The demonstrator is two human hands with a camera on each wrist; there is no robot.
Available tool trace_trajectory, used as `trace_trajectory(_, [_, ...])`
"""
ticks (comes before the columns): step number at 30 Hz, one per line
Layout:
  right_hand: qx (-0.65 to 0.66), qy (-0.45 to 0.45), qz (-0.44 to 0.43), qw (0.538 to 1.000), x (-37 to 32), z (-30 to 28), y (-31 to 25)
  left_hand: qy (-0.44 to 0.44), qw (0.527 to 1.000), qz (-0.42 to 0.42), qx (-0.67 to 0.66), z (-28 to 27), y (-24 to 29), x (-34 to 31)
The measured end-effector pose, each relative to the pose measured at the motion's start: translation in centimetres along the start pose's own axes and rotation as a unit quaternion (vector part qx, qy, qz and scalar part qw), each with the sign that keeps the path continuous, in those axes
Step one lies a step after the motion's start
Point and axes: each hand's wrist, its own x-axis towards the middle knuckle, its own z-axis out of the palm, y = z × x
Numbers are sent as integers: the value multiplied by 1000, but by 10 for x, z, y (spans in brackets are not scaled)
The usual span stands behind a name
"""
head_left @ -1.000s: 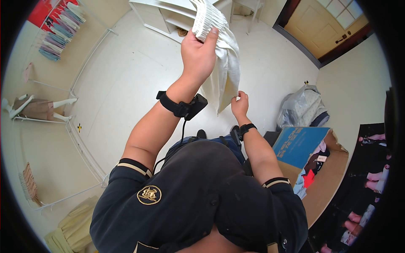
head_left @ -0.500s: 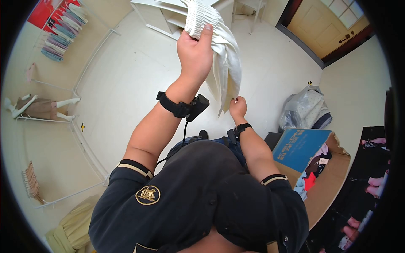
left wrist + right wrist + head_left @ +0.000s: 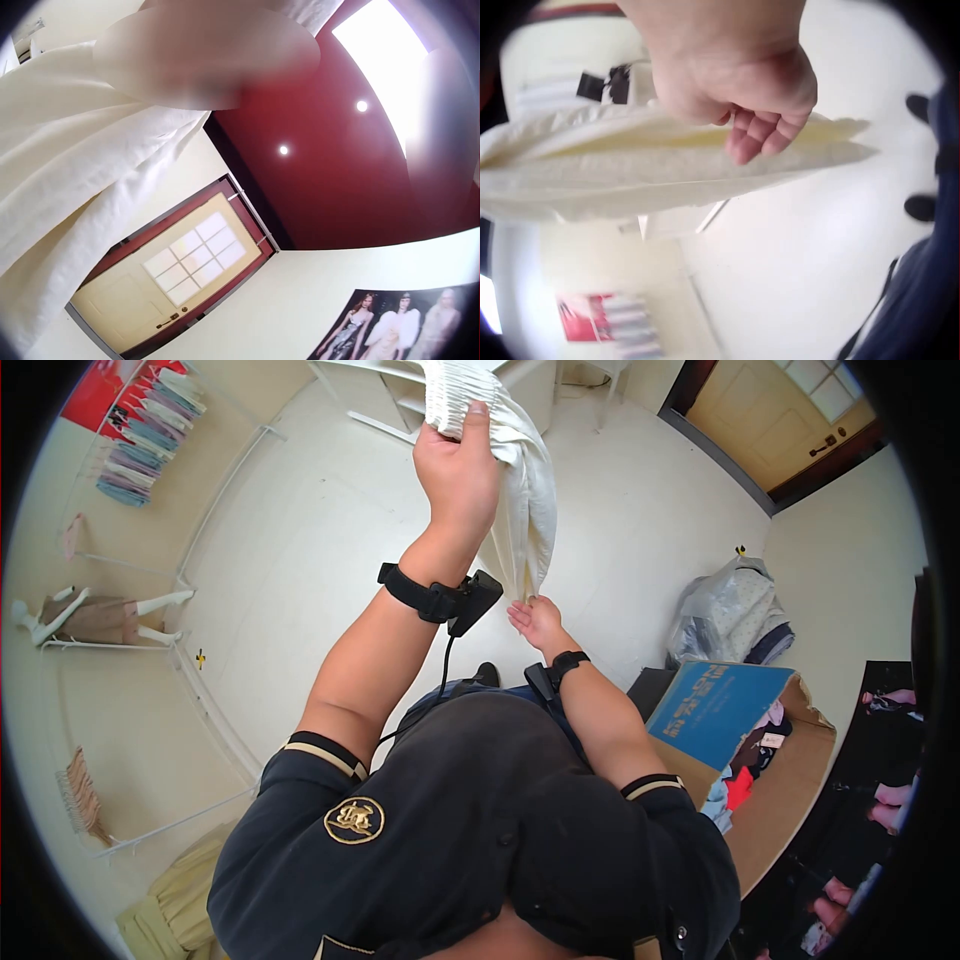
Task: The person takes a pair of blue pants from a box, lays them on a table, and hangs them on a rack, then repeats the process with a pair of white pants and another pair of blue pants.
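Note:
My left hand (image 3: 459, 480) is raised and grips the gathered elastic waistband (image 3: 465, 390) of a white garment, thumb on top. Below it the garment (image 3: 525, 485) hangs in long folds, and its upper end runs out of the head view. At its lower end is my right hand (image 3: 537, 622), palm turned up and fingers loosely extended beside the hem. In the right wrist view, the relaxed fingers (image 3: 769, 135) lie over the cloth, whose yellowish inner side shows between two white layers. White folds (image 3: 90, 165) fill the left of the left wrist view; the left hand there is blurred.
To my right stands an open cardboard box (image 3: 790, 760) with clothes in it, and a plastic bag (image 3: 730, 610) of clothing behind. White shelving (image 3: 385, 405) is ahead. Rails with hanging clothes (image 3: 150, 440) and a mannequin (image 3: 100, 615) line the left wall; a door (image 3: 770, 420) is far right.
My left hand has shifted left and slightly forward with the waistband. The right hand has moved left along the hem, and its fingers have loosened from a pinch and spread.

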Motion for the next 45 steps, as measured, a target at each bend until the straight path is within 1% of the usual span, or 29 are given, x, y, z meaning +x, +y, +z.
trace_trajectory(1, [1, -2, 3, 1000, 0, 9, 4, 0, 1000, 0, 3, -1, 2, 0])
trace_trajectory(3, [58, -34, 27, 997, -5, 31, 7, -19, 999, -12, 28, -4, 6, 0])
trace_trajectory(4, [58, -36, 30, 997, -4, 38, 10, -19, 999, -10, 31, -4, 9, -1])
trace_trajectory(6, [129, -72, 26, 989, -1, 46, 15, -30, 999, -3, 21, -5, 16, -2])
trace_trajectory(7, [127, -75, 29, 989, 5, 47, 19, -28, 999, -1, 24, -5, 18, -3])
trace_trajectory(9, [174, -85, -26, 981, 18, 47, 27, -6, 1000, 24, 9, -8, 22, -3])
trace_trajectory(10, [172, -86, -23, 981, 24, 45, 28, -3, 1000, 25, 11, -11, 24, -3])
trace_trajectory(12, [220, -75, -11, 973, 25, 47, 23, 7, 999, 40, 21, -19, 28, -2])
trace_trajectory(13, [217, -74, -10, 973, 24, 47, 20, 10, 999, 41, 21, -22, 32, -2])
trace_trajectory(15, [290, 23, 3, 957, 4, 57, 3, 11, 1000, 24, 0, -26, 39, -4])
trace_trajectory(16, [289, 23, 3, 957, 13, 54, 1, 13, 1000, 25, -1, -29, 42, -5])
trace_trajectory(18, [245, 4, -19, 969, 33, 45, -8, 6, 1000, 30, -8, -34, 48, -9])
trace_trajectory(20, [259, 0, -7, 966, 43, 36, -20, -1, 1000, 23, -12, -41, 59, -12])
trace_trajectory(22, [337, -10, 36, 941, 52, 30, -29, -8, 998, 39, -58, -52, 71, -11])
trace_trajectory(23, [364, -1, 46, 930, 41, 37, -35, -12, 998, 44, -47, -64, 78, -9])
trace_trajectory(24, [365, -1, 44, 930, 42, 36, -38, 0, 996, 47, -81, -65, 86, -9])
trace_trajectory(26, [345, 19, 52, 937, 41, 35, -39, -15, 995, 33, -95, -84, 101, -8])
trace_trajectory(30, [306, 4, 30, 952, 60, 22, -27, 15, 995, 41, -87, -111, 125, -10])
trace_trajectory(32, [286, 98, 89, 949, 63, 21, -23, 36, 995, 27, -92, -126, 132, -12])
trace_trajectory(33, [230, 58, 104, 966, 54, 19, -22, 39, 995, 26, -93, -133, 135, -13])
trace_trajectory(37, [226, 37, 123, 966, 68, 1, -17, 74, 995, 3, -63, -170, 139, -18])
trace_trajectory(39, [303, 154, 187, 922, 71, 1, -25, 105, 993, -3, -45, -198, 137, -18])
trace_trajectory(40, [302, 157, 185, 922, 71, -1, -27, 107, 993, -5, -47, -211, 138, -19])
trace_trajectory(43, [276, 85, 123, 949, 65, -12, -33, 146, 988, -9, -37, -243, 142, -22])
trace_trajectory(44, [274, 90, 121, 950, 67, -15, -36, 150, 988, -11, -40, -249, 142, -22])
trace_trajectory(45, [255, 113, 98, 955, 70, -18, -38, 155, 987, -23, -42, -256, 141, -23])
